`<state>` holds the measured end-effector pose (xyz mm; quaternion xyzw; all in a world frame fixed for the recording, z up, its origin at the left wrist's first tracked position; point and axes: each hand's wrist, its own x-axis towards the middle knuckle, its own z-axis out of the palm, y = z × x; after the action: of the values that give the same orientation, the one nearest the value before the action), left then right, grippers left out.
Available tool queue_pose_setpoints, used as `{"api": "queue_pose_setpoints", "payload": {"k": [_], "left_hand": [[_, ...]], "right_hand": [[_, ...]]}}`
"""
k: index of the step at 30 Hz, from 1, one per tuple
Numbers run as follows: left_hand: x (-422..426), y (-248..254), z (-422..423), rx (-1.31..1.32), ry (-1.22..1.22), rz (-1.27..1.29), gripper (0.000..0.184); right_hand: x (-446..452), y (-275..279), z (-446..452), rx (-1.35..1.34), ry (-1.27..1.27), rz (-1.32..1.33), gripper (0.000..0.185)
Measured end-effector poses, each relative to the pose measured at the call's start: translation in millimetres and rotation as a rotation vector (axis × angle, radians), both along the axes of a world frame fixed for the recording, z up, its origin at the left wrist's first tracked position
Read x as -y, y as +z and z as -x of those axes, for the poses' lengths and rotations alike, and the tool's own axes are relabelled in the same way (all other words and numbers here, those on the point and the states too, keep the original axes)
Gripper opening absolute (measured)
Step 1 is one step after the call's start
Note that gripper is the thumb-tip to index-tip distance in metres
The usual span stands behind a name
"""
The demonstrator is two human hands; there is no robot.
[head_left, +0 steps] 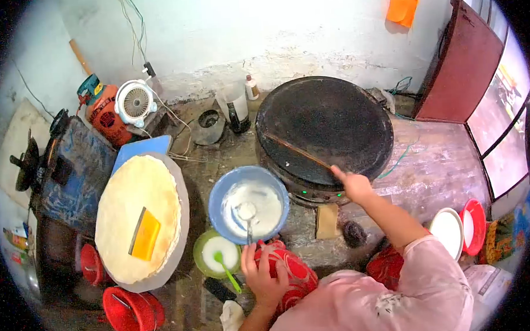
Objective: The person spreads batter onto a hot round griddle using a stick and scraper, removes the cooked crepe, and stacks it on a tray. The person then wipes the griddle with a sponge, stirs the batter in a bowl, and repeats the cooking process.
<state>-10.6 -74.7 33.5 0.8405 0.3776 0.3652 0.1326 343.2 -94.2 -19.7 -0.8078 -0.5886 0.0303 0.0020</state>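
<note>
My right hand (pixel 356 185) is closed round one end of a long, thin wooden stick (pixel 297 149). The stick reaches across the front left of a big round black griddle (pixel 328 118), whose dark surface shows no batter. My left hand (pixel 267 279) is at the end of the metal ladle (pixel 247 213) handle, fingers bent against it; their exact hold is partly hidden. The ladle's bowl rests in white batter inside a blue basin (pixel 215 197). Beside that, a green bowl (pixel 199 260) holds white liquid and a green spoon (pixel 227 270).
Left stands a wide stack of thin round pancakes (pixel 136 195) with a yellow-handled scraper (pixel 145 234) on top. Around are a red bucket (pixel 121 325), a small fan (pixel 136 103), a gas cylinder (pixel 106 116), a pitcher (pixel 234 107), and a white-filled container (pixel 447 231) at right.
</note>
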Motion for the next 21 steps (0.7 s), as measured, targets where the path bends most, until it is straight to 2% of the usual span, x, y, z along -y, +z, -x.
{"api": "queue_pose_setpoints", "payload": {"k": [2,4,5,6,8,9,11,12,14,15,16,18,19,20,21], "left_hand": [[1.0,-1.5,2.3,0.061,-0.031,0.018,0.040],[1.0,2.8,3.6,0.064,-0.040,0.031,0.040],[1.7,4.4,3.8,0.067,-0.046,0.048,0.039],[2.3,5.0,3.4,0.070,-0.050,0.066,0.038],[3.1,5.9,4.7,0.096,-0.076,0.095,0.037],[2.3,6.1,5.4,0.124,-0.104,0.115,0.036],[2.6,1.3,6.6,0.164,-0.115,0.134,0.036],[2.2,-1.3,7.5,0.204,-0.135,0.150,0.035],[1.5,-3.9,10.9,0.230,-0.135,0.153,0.034],[1.3,-4.7,9.9,0.264,-0.144,0.141,0.033],[1.4,-6.2,10.1,0.297,-0.155,0.132,0.032],[2.1,-11.0,13.0,0.372,-0.152,0.108,0.032],[3.7,-10.6,16.4,0.416,-0.130,0.173,0.032],[4.7,-9.3,19.8,0.459,-0.109,0.238,0.033],[4.0,-6.2,23.0,0.434,-0.103,0.237,0.032]], "right_hand": [[14.8,-23.1,-33.3,-0.123,-0.456,-0.157,0.056],[33.0,-43.9,-53.6,-0.383,-0.762,-0.562,0.051],[36.7,-17.5,-28.5,-0.339,-0.851,-0.224,0.051],[44.2,-21.2,-8.9,-0.361,-0.606,-0.187,0.055],[59.3,-2.8,41.7,-0.340,-0.143,0.129,0.060],[64.4,-19.3,42.4,-0.340,-0.138,0.133,0.060],[68.4,-51.4,37.8,-0.456,-0.320,-0.568,0.065],[73.9,-60.9,44.2,-0.458,-0.311,-0.562,0.065],[73.7,-43.1,76.5,-0.337,-0.192,0.225,0.069],[72.9,-6.1,102.2,-0.386,0.096,0.161,0.059],[73.0,-14.2,102.0,-0.386,0.097,0.164,0.059],[72.0,-41.8,94.1,-0.733,-0.285,-0.360,0.067],[64.0,-38.9,85.0,-0.549,-0.446,-0.315,0.067],[63.3,-37.2,84.5,-0.550,-0.440,-0.310,0.067],[64.6,-34.0,85.7,-0.450,-0.284,-0.171,0.064]]}}
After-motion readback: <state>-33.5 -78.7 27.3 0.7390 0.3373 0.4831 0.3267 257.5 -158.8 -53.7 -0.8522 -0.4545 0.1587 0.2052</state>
